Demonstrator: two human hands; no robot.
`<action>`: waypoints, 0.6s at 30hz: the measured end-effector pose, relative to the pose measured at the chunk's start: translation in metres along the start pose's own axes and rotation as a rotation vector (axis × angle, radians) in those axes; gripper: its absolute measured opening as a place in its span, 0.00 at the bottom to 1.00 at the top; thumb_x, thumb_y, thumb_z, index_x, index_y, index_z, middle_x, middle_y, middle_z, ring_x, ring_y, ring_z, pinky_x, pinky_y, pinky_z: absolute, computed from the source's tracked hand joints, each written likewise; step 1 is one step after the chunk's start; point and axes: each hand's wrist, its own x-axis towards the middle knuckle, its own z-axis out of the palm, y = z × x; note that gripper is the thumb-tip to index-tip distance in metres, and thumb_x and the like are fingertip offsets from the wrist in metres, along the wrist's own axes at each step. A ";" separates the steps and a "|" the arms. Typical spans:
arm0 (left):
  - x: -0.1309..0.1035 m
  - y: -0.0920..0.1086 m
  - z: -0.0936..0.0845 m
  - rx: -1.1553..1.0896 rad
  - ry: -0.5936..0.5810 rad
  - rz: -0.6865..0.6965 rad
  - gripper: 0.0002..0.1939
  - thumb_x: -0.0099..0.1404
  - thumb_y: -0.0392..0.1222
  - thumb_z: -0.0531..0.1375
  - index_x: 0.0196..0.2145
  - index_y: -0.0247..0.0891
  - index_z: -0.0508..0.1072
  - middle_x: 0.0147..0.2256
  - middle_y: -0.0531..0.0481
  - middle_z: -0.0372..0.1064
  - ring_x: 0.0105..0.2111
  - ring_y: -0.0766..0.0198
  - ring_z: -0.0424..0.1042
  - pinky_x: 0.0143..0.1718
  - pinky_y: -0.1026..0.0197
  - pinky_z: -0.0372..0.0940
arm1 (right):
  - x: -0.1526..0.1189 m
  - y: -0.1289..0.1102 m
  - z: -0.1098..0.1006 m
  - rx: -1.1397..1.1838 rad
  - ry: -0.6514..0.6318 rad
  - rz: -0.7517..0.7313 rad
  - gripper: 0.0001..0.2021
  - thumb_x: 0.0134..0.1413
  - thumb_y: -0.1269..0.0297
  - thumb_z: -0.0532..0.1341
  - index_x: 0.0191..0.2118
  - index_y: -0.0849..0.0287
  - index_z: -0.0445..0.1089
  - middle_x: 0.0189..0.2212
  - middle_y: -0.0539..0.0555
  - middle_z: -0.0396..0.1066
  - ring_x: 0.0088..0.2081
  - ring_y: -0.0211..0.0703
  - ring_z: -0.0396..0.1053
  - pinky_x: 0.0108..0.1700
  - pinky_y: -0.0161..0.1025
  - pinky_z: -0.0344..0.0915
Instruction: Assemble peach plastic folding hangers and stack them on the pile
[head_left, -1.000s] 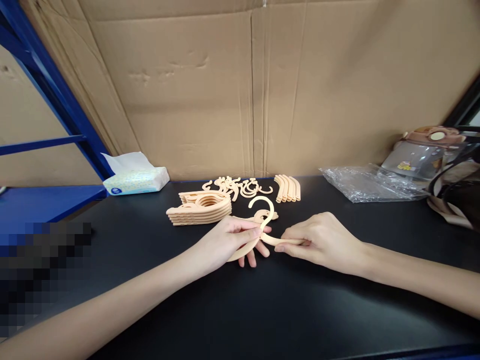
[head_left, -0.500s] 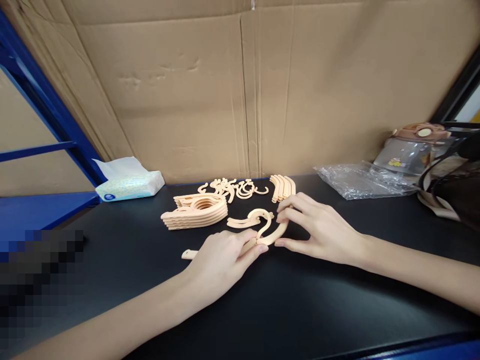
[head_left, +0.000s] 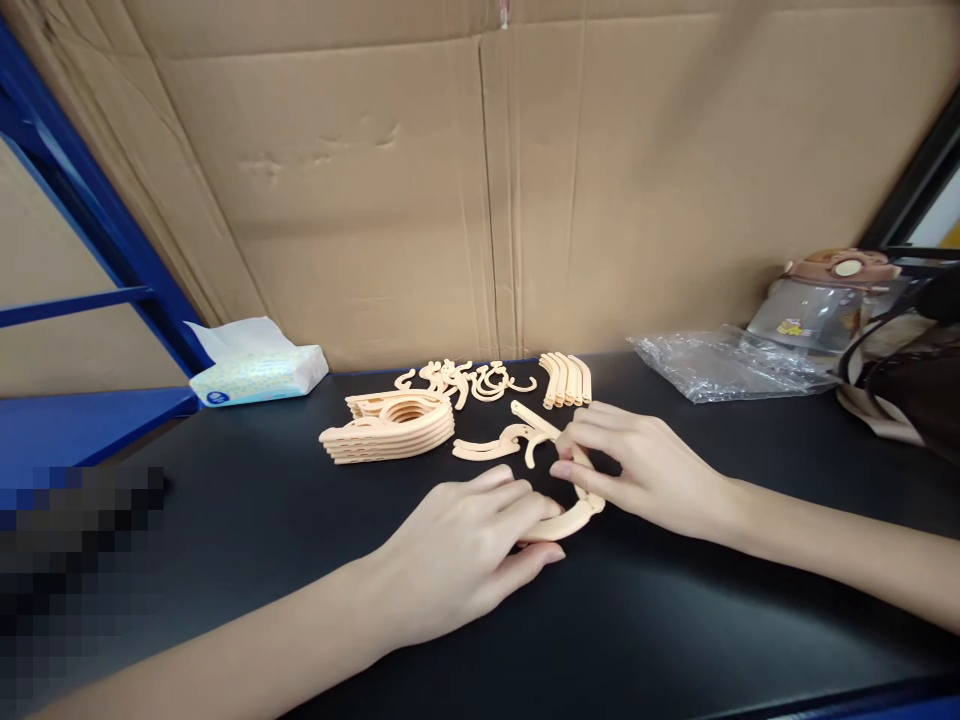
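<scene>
A beige plastic folding clothes hanger (head_left: 568, 524) is held between both hands, just above or on the dark table. My left hand (head_left: 480, 545) is closed round its near curved arm, fingers on top and thumb below. My right hand (head_left: 637, 465) pinches its other arm, which points away and to the left; the joint shows between the hands. Fingers cover parts of both arms, and the hook cannot be clearly made out. Just behind lie a few loose curved hanger pieces (head_left: 486, 449). Back left of them sits a stack of folded hangers (head_left: 390, 430).
Loose hooks (head_left: 491, 383) and a row of curved hanger arms (head_left: 564, 380) lie near the cardboard wall (head_left: 360, 200). A tissue pack (head_left: 259, 373) is at back left. Clear plastic wrapping (head_left: 724, 365), a drink bottle (head_left: 806, 310) and a dark bag (head_left: 915, 370) stand at right.
The hanger has been turned: its right-hand arm now points away from me and leftward, and its hook no longer stands out between the hands. My left hand has shifted right and nearer.
</scene>
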 end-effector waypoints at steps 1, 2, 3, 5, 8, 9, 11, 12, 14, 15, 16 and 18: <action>-0.001 -0.001 0.000 -0.008 -0.004 0.039 0.10 0.71 0.42 0.51 0.45 0.37 0.68 0.37 0.49 0.69 0.35 0.62 0.65 0.34 0.63 0.58 | 0.001 0.003 -0.001 -0.017 -0.010 -0.001 0.10 0.62 0.64 0.55 0.29 0.58 0.62 0.27 0.48 0.64 0.32 0.38 0.62 0.34 0.34 0.57; -0.002 -0.003 -0.001 -0.020 -0.010 0.060 0.11 0.71 0.40 0.50 0.46 0.37 0.68 0.38 0.49 0.68 0.37 0.63 0.65 0.36 0.63 0.59 | 0.002 0.005 -0.003 -0.031 -0.033 -0.007 0.08 0.61 0.66 0.55 0.29 0.58 0.61 0.27 0.48 0.63 0.33 0.38 0.61 0.34 0.34 0.57; -0.002 -0.005 -0.001 -0.033 -0.016 0.068 0.11 0.71 0.39 0.50 0.47 0.38 0.68 0.39 0.49 0.67 0.37 0.63 0.64 0.37 0.63 0.60 | 0.002 0.008 -0.004 -0.038 -0.062 -0.019 0.07 0.60 0.68 0.55 0.30 0.58 0.60 0.28 0.48 0.63 0.33 0.38 0.61 0.34 0.34 0.57; -0.003 -0.009 -0.001 -0.058 -0.017 0.062 0.11 0.70 0.37 0.50 0.48 0.39 0.68 0.41 0.49 0.65 0.38 0.64 0.64 0.39 0.63 0.60 | 0.004 0.011 -0.007 -0.032 -0.129 -0.055 0.05 0.60 0.69 0.53 0.32 0.58 0.60 0.30 0.49 0.63 0.34 0.38 0.61 0.35 0.34 0.57; -0.003 -0.014 0.000 -0.081 -0.006 0.057 0.12 0.70 0.37 0.50 0.49 0.40 0.68 0.41 0.49 0.65 0.39 0.64 0.64 0.40 0.63 0.60 | 0.005 0.012 -0.011 -0.006 -0.200 -0.058 0.03 0.61 0.69 0.52 0.35 0.57 0.59 0.31 0.49 0.64 0.33 0.38 0.63 0.35 0.35 0.58; -0.003 -0.014 0.000 -0.087 0.001 0.062 0.12 0.70 0.37 0.51 0.49 0.40 0.68 0.41 0.49 0.65 0.40 0.64 0.64 0.41 0.63 0.60 | 0.005 0.012 -0.012 0.003 -0.215 -0.046 0.01 0.60 0.69 0.52 0.37 0.57 0.60 0.32 0.50 0.65 0.33 0.38 0.63 0.35 0.36 0.59; -0.003 -0.015 0.000 -0.092 0.011 0.071 0.13 0.70 0.36 0.51 0.50 0.40 0.68 0.41 0.49 0.66 0.41 0.64 0.65 0.42 0.63 0.60 | 0.005 0.012 -0.014 0.017 -0.229 -0.022 0.06 0.59 0.68 0.54 0.43 0.57 0.60 0.32 0.50 0.66 0.33 0.39 0.65 0.35 0.36 0.60; -0.004 -0.015 0.000 -0.090 0.014 0.072 0.13 0.70 0.36 0.51 0.50 0.40 0.68 0.41 0.50 0.66 0.41 0.64 0.65 0.42 0.63 0.60 | 0.005 0.013 -0.014 0.019 -0.234 -0.019 0.09 0.59 0.68 0.54 0.46 0.56 0.60 0.33 0.50 0.67 0.34 0.40 0.65 0.36 0.37 0.60; -0.004 -0.015 0.000 -0.075 0.018 0.073 0.13 0.70 0.37 0.51 0.50 0.40 0.68 0.41 0.50 0.67 0.41 0.63 0.65 0.42 0.62 0.61 | 0.006 0.013 -0.015 0.010 -0.245 -0.034 0.11 0.60 0.67 0.54 0.48 0.55 0.62 0.34 0.50 0.68 0.36 0.40 0.66 0.38 0.38 0.61; -0.004 -0.015 0.000 -0.063 0.022 0.076 0.12 0.70 0.37 0.51 0.49 0.40 0.68 0.41 0.50 0.68 0.41 0.62 0.65 0.42 0.62 0.61 | 0.006 0.014 -0.015 -0.002 -0.256 -0.042 0.09 0.60 0.67 0.54 0.46 0.55 0.64 0.34 0.50 0.68 0.36 0.40 0.66 0.39 0.38 0.61; -0.004 -0.015 0.000 -0.051 0.023 0.077 0.13 0.70 0.37 0.50 0.49 0.40 0.69 0.41 0.50 0.68 0.41 0.62 0.65 0.42 0.62 0.61 | 0.006 0.014 -0.015 -0.012 -0.269 -0.050 0.08 0.61 0.67 0.54 0.44 0.55 0.66 0.35 0.50 0.68 0.37 0.41 0.66 0.39 0.38 0.60; -0.003 -0.015 0.000 -0.030 0.020 0.077 0.13 0.71 0.36 0.50 0.49 0.41 0.69 0.42 0.50 0.68 0.42 0.62 0.66 0.43 0.62 0.61 | 0.007 0.015 -0.015 -0.015 -0.291 -0.058 0.08 0.62 0.67 0.54 0.43 0.55 0.68 0.35 0.51 0.68 0.38 0.41 0.66 0.40 0.39 0.61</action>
